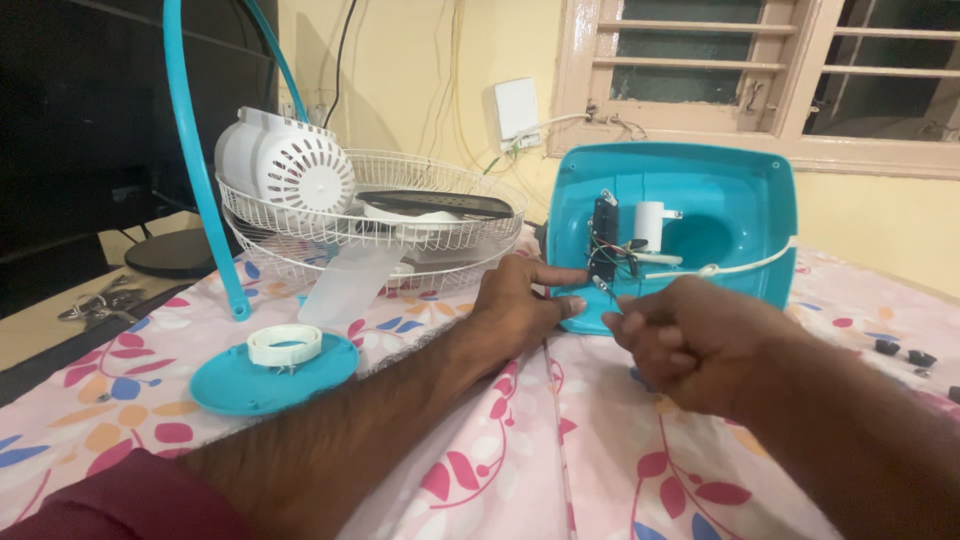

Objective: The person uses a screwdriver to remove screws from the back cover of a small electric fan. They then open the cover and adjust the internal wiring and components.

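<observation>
The teal fan base stands tipped up on its edge on the tabletop, its hollow underside facing the person, with the wiring and a white capacitor showing inside. It sits just beyond both hands, straight ahead of them.

The left hand rests against the base's lower left rim, forefinger stretched out along it and pointing rightward toward the wiring; its grip is loose and holds nothing that I can see, it only steadies the shell.

The right hand is curled into a tight grip on a thin metal tool, probably a screwdriver, though only its tip shows. The tool's long axis runs up and to the left from the fist, and the tip sits just below the wiring cluster, near the left forefinger. So the wiring lies up and left of the right grip and just right of the left fingertip; the right hand with the tool is the nearer one to it. A white cord crosses the base's opening above the right knuckles.

Off to the left of the left arm lie the wire fan guard with the white motor housing, and nearer, a teal disc carrying a white ring.
</observation>
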